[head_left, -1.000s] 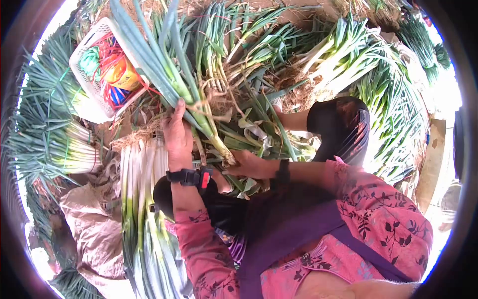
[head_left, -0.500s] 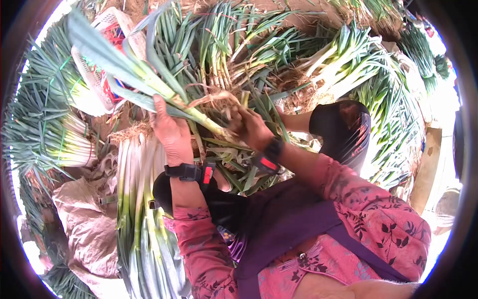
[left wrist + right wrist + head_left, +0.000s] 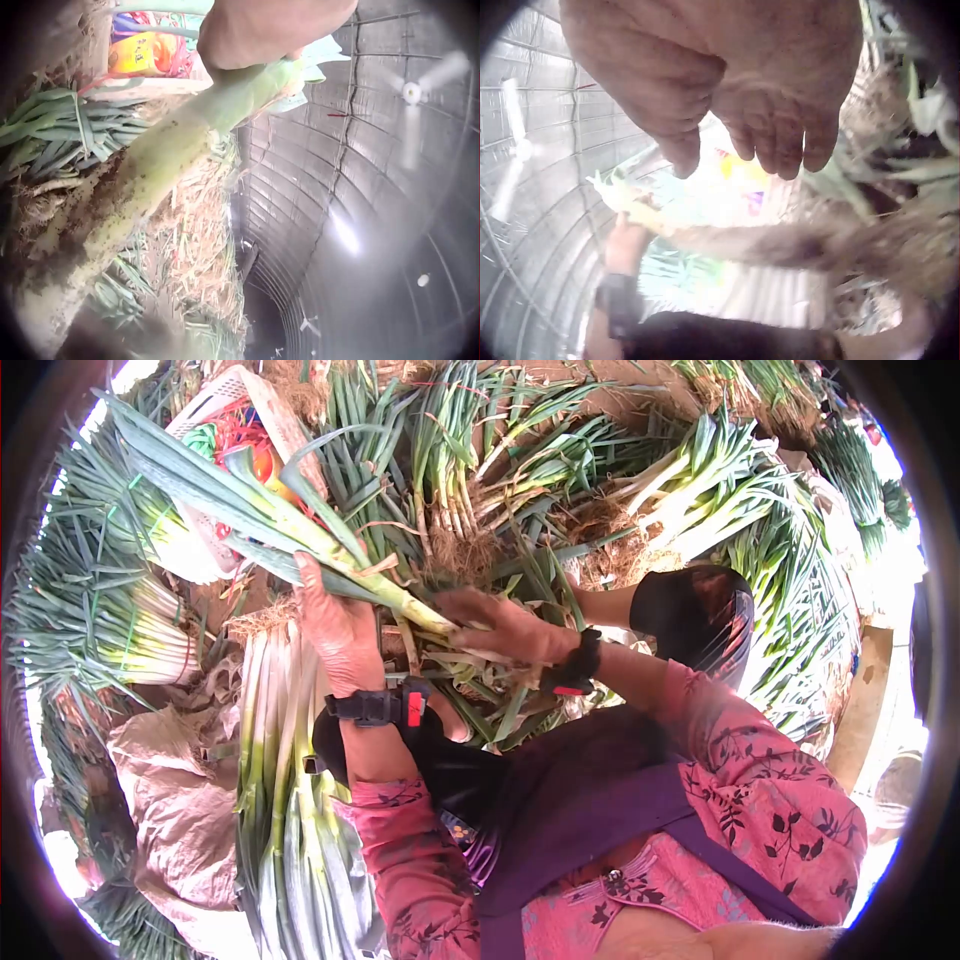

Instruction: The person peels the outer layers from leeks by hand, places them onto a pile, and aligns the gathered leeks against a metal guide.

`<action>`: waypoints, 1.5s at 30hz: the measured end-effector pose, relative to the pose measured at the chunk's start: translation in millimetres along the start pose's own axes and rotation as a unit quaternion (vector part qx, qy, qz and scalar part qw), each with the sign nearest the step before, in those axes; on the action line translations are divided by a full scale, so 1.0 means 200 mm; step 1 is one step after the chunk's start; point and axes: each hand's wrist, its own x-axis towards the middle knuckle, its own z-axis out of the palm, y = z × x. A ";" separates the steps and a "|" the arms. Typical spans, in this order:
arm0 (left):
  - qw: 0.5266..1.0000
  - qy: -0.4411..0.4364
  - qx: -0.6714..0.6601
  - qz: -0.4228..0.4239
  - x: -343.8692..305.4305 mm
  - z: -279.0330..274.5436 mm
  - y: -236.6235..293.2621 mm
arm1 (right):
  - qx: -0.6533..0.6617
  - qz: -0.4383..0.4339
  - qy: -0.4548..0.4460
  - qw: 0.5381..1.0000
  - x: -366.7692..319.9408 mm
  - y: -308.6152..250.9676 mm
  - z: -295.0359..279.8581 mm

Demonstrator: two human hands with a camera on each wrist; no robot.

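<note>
While left fingers (image 3: 308, 572) grip a leek (image 3: 310, 538), right fingers (image 3: 786, 142) relaxed, empty, near its base (image 3: 430, 618)

Reaching forward with left arm (image 3: 382, 758), running nearly vertical in head view, barely bent at left wrist (image 3: 360, 678), bare there. Gripping with left hand (image 3: 338, 632), pointing left thumb (image 3: 309, 572) up and outward. Angling right arm (image 3: 635, 668) in from opposite side, sloping gently, bare toward hand. Hovering with right hand (image 3: 510, 628) near left one, apart from it, blurred in head view, pointing across toward it. Stretching right fingers (image 3: 787, 142) loosely out, side by side, holding right thumb (image 3: 682, 154) apart from them.
</note>
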 end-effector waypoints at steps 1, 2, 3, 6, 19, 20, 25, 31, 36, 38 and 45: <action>1.000 0.010 0.010 -0.002 -0.01 0.00 -0.03 | -0.059 -0.029 0.074 0.995 0.04 -0.14 0.01; 1.000 0.021 0.020 -0.007 -0.02 0.00 -0.07 | -0.117 -0.054 0.148 0.981 0.08 -0.25 0.02; 0.999 0.008 0.010 -0.036 -0.07 0.08 -0.06 | -0.165 -0.117 0.195 0.960 0.14 -0.32 0.00; 0.998 -0.001 0.021 -0.064 -0.07 0.08 -0.10 | -0.211 -0.261 0.275 0.901 0.35 -0.40 -0.08; 0.997 0.006 0.037 -0.063 -0.03 0.07 -0.12 | -0.093 0.177 -0.034 0.979 -0.19 0.07 -0.24; 0.997 0.005 0.038 -0.064 -0.03 0.08 -0.13 | -0.092 0.177 -0.033 0.979 -0.19 0.04 -0.16; 0.995 -0.018 -0.044 -0.092 -0.11 0.22 -0.13 | -0.038 0.058 0.005 0.998 -0.25 -0.03 0.10; 0.991 -0.081 0.106 -0.023 -0.29 0.29 -0.22 | -0.072 -0.041 0.020 0.996 -0.21 -0.21 0.01; 0.987 -0.102 0.123 0.021 -0.28 0.31 -0.21 | -0.186 -0.036 0.054 0.980 -0.30 -0.29 -0.03; 0.981 -0.103 0.161 0.021 -0.29 0.33 -0.20 | -0.225 -0.009 0.090 0.970 -0.33 -0.28 -0.04; 0.976 -0.054 0.179 0.115 -0.28 0.28 -0.31 | -0.185 0.003 0.118 0.976 -0.28 -0.27 -0.11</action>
